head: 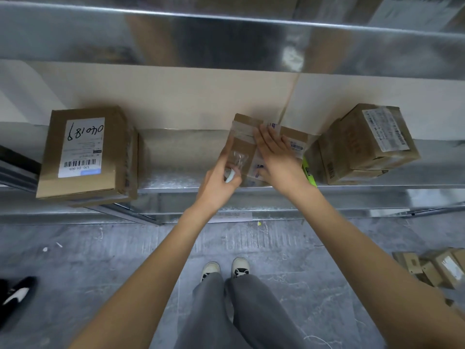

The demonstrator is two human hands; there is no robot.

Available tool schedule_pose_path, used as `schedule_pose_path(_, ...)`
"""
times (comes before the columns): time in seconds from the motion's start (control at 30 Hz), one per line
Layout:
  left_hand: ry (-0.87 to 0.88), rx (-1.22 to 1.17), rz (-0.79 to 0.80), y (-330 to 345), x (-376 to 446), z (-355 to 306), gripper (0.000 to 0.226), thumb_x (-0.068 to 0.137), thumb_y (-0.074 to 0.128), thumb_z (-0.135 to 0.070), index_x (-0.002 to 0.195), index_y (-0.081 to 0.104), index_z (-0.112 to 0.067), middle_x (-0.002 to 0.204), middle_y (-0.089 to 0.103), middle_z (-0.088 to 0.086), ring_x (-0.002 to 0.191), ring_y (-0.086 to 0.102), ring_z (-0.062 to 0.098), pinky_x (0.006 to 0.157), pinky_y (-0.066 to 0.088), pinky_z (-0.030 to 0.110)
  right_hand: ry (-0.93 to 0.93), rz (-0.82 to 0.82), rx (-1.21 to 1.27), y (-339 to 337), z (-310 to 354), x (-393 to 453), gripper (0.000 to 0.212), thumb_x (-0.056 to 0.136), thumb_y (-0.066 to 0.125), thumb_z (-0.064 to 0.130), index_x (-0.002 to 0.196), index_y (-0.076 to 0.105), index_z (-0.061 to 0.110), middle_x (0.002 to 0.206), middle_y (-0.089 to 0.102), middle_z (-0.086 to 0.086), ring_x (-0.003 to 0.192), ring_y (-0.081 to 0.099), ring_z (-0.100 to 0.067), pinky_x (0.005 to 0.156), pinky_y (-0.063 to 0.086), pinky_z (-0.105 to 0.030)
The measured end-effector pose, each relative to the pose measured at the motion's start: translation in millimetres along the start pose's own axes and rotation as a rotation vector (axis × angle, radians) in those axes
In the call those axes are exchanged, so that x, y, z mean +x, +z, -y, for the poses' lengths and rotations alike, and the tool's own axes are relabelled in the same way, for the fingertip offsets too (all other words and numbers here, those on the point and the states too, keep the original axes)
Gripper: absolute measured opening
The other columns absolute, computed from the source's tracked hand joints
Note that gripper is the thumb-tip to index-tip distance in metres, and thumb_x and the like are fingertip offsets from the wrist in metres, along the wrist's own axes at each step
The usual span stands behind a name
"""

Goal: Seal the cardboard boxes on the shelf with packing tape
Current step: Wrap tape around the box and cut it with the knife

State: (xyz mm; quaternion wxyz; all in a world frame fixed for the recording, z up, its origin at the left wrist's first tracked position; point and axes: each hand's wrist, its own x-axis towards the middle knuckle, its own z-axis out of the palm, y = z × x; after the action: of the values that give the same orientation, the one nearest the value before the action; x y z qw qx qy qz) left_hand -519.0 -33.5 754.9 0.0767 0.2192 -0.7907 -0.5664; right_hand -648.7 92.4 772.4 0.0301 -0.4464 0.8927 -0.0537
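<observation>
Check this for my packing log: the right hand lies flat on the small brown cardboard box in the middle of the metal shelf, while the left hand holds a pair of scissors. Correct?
Not quite. The left hand holds a clear packing tape roll, not scissors. The head view shows it. The rest stands: the right hand lies flat on the small brown cardboard box in the middle of the metal shelf.

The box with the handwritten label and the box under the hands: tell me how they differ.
The box with the handwritten label is larger and stands alone at the shelf's left; the box under the hands is smaller and sits mid-shelf. The first is untouched; on the second the right hand presses flat while the left hand holds the clear tape. Both are brown cardboard with printed labels on the metal shelf.
</observation>
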Motion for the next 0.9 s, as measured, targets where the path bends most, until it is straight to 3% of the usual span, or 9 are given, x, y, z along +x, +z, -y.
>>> schedule_pose_path(0.1, 0.009, 0.038, -0.008, 0, -2, -4, 0.084, 0.089, 0.055, -0.017, 0.146, 0.010, -0.059, 0.089, 0.062, -0.007, 0.084, 0.060, 0.014, 0.080, 0.052, 0.040, 0.005, -0.017, 0.003, 0, 0, 1, 0.094, 0.074, 0.079, 0.019, 0.150, 0.027, 0.004, 0.158, 0.023, -0.015, 0.146, 0.022, -0.032, 0.115, 0.021, -0.046)
schedule_pose_path(0.23, 0.059, 0.108, 0.052, -10, 1, -8, 0.089, 0.087, 0.055, -0.012, 0.149, 0.008, -0.055, 0.086, 0.061, -0.005, 0.066, 0.053, 0.012, 0.072, 0.051, 0.037, 0.003, -0.003, 0.011, 0, 1, 1, 0.093, 0.077, 0.077, 0.022, 0.152, 0.023, 0.006, 0.160, 0.018, -0.013, 0.148, 0.017, -0.029, 0.117, 0.016, -0.045)
schedule_pose_path(0.37, 0.063, 0.094, 0.061, -8, 2, -7, 0.089, 0.089, 0.057, -0.016, 0.149, 0.004, -0.055, 0.087, 0.063, -0.001, 0.077, 0.060, 0.015, 0.072, 0.051, 0.032, 0.030, 0.035, 0.092, -6, 1, 0, 0.100, 0.083, 0.059, 0.063, 0.155, 0.013, 0.011, 0.162, 0.005, -0.007, 0.150, 0.003, -0.022, 0.119, 0.004, -0.041)
schedule_pose_path(0.43, 0.039, 0.075, 0.049, -4, 3, -6, 0.088, 0.089, 0.056, -0.017, 0.148, 0.003, -0.055, 0.090, 0.064, -0.001, 0.080, 0.061, 0.013, 0.072, 0.050, 0.028, 0.060, 0.028, 0.124, -7, 4, 1, 0.096, 0.085, 0.044, 0.071, 0.155, 0.015, 0.012, 0.163, 0.006, -0.006, 0.150, 0.003, -0.020, 0.119, 0.003, -0.040)
schedule_pose_path(0.6, 0.014, -0.009, 0.003, 2, 5, 0, 0.088, 0.087, 0.057, -0.012, 0.150, 0.009, -0.050, 0.087, 0.065, -0.007, 0.082, 0.062, 0.004, 0.072, 0.049, 0.020, 0.131, -0.128, 0.085, 7, 12, 6, 0.091, 0.083, 0.030, 0.074, 0.147, 0.039, 0.009, 0.157, 0.030, -0.009, 0.145, 0.026, -0.024, 0.116, 0.017, -0.042)
schedule_pose_path(0.73, 0.003, -0.084, -0.017, 6, 9, 6, 0.089, 0.085, 0.061, -0.011, 0.150, 0.012, -0.047, 0.089, 0.065, -0.008, 0.085, 0.062, 0.004, 0.081, 0.050, 0.021, 0.142, -0.196, 0.052, 13, 14, 7, 0.084, 0.083, 0.036, 0.068, 0.136, 0.052, 0.005, 0.146, 0.046, -0.014, 0.136, 0.043, -0.029, 0.110, 0.032, -0.048)
schedule_pose_path(0.9, 0.018, -0.157, -0.007, 8, 7, 6, 0.090, 0.084, 0.061, -0.008, 0.151, 0.013, -0.043, 0.091, 0.059, -0.033, 0.088, 0.060, 0.002, 0.085, 0.048, 0.019, 0.138, -0.206, 0.022, 15, 16, 9, 0.080, 0.083, 0.039, 0.063, 0.133, 0.056, 0.003, 0.142, 0.051, -0.015, 0.132, 0.048, -0.030, 0.105, 0.037, -0.051)
